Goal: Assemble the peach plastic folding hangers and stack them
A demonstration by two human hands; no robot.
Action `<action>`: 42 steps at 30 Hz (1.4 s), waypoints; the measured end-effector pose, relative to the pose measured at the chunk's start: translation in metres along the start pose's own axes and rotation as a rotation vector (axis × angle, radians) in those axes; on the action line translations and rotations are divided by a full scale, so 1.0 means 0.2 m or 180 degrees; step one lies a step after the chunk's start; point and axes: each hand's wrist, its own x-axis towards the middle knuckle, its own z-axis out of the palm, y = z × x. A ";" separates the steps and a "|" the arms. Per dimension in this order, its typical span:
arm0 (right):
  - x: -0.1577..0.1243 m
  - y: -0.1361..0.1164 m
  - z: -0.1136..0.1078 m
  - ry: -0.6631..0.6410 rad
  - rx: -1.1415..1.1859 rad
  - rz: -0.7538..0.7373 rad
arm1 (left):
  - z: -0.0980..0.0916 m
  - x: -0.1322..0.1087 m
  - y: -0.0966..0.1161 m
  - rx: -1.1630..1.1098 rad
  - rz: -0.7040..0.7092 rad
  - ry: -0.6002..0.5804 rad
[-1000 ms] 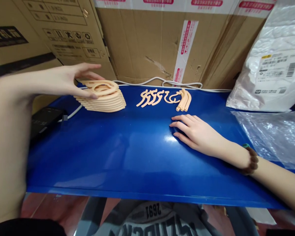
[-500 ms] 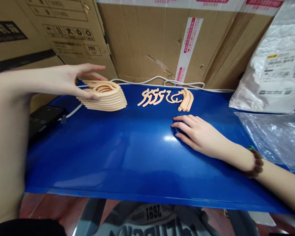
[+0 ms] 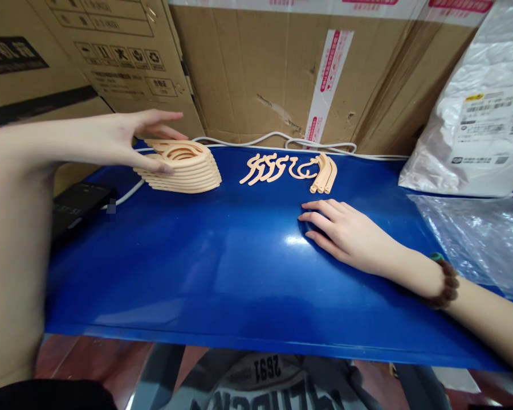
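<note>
Stacked peach rings [image 3: 183,168] | left hand [image 3: 130,139] fingers spread, thumb against stack's near rim | right hand [image 3: 346,233] flat on blue mat [image 3: 222,273], fingers loosely spread, small hooks [image 3: 269,168] beyond fingertips

The glossy blue desk [image 3: 222,273] is shown. A stack of peach rings [image 3: 192,173] is set by its far left corner. Small hooks [image 3: 263,168] and curved tubes [image 3: 324,173] are laid along the far edge, a white cable [image 3: 256,138] is run behind them, and clear plastic [image 3: 474,239] is spread at the right edge.
</note>
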 end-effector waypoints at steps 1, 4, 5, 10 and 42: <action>0.00 0.00 0.00 -0.0014 -0.0009 0.0003 | 0.00 0.00 0.00 -0.0028 -0.0022 -0.0018; 0.00 0.00 0.00 -0.0061 -0.0057 0.0020 | 0.00 0.00 0.01 -0.0139 -0.0065 -0.0069; 0.00 0.00 0.00 -0.0068 -0.0068 0.0024 | 0.01 0.00 0.01 -0.0174 -0.0043 -0.0071; 0.00 -0.01 -0.01 -0.0107 -0.0063 0.0040 | 0.00 0.01 -0.04 -0.0317 0.0159 -0.0083; 0.00 0.00 0.00 -0.0084 -0.0083 0.0023 | -0.03 -0.03 0.06 0.0849 -0.0367 0.0268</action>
